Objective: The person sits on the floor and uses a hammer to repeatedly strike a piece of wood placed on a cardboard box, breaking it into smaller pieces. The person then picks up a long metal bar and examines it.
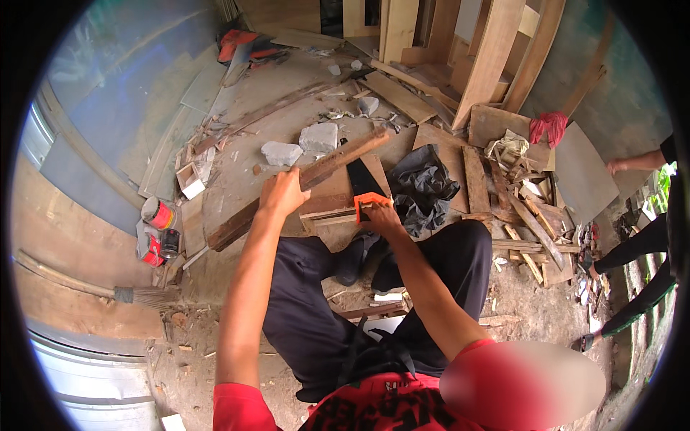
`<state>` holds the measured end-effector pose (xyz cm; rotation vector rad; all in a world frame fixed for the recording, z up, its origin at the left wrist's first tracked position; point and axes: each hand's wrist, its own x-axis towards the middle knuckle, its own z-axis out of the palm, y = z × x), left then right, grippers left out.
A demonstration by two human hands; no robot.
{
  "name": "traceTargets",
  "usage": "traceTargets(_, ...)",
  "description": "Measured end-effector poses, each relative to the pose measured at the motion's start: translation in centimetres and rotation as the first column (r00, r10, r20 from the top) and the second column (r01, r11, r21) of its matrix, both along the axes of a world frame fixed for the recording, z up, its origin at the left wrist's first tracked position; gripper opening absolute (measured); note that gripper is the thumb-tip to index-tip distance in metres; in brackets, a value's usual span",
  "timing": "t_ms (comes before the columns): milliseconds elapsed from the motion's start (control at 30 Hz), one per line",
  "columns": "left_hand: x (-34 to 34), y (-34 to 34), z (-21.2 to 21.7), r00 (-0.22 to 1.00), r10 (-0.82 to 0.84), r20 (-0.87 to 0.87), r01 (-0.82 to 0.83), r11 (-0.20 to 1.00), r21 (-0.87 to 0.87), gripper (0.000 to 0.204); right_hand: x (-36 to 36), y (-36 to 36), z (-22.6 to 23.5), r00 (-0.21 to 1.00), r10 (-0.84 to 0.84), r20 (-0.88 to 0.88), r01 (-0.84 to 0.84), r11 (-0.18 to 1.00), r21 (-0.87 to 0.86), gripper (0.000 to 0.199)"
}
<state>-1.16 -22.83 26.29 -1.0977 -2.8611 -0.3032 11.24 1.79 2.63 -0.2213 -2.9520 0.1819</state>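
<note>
A long, rough brown wooden beam slants across in front of me, its far end up and to the right. My left hand is closed round the beam near its middle. My right hand grips the orange handle of a hand saw. The saw's dark blade points away from me, and its tip reaches the near side of the beam; whether they touch I cannot tell. Below the beam lies a flat wooden board, between my hands and beyond my feet.
Beyond the beam lie pale concrete chunks. A crumpled black plastic bag is right of the saw, before a scrap-wood pile. Paint cans and a broom lie left. Another person's hand touches a grey panel.
</note>
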Motion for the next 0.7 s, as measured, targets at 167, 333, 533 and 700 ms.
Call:
traceTargets(167,-2.1,0.6,1.8,0.998,0.012,-0.067,-0.016,0.998,-0.060,0.051,-1.9,1.5,0.7,0.992,-0.057,0.115,0.055,0.998,0.022,0.061)
traceTargets(333,-4.4,1.7,0.0,1.000,-0.016,0.021,0.018,0.997,-0.075,0.051,-2.0,0.6,0.3,0.983,-0.044,-0.180,0.020,0.991,-0.131,0.047)
traceTargets(533,-0.8,3.9,-1.9,0.998,-0.033,0.055,0.038,0.995,-0.097,0.051,-0.5,-3.0,8.2,0.842,-0.446,-0.305,-0.142,0.362,-0.921,0.029)
traceTargets(700,2.3,4.4,-7.5,0.979,-0.202,-0.001,0.202,0.978,0.045,0.043,0.9,-7.0,11.0,0.934,-0.336,-0.123,-0.208,-0.231,-0.950,0.041)
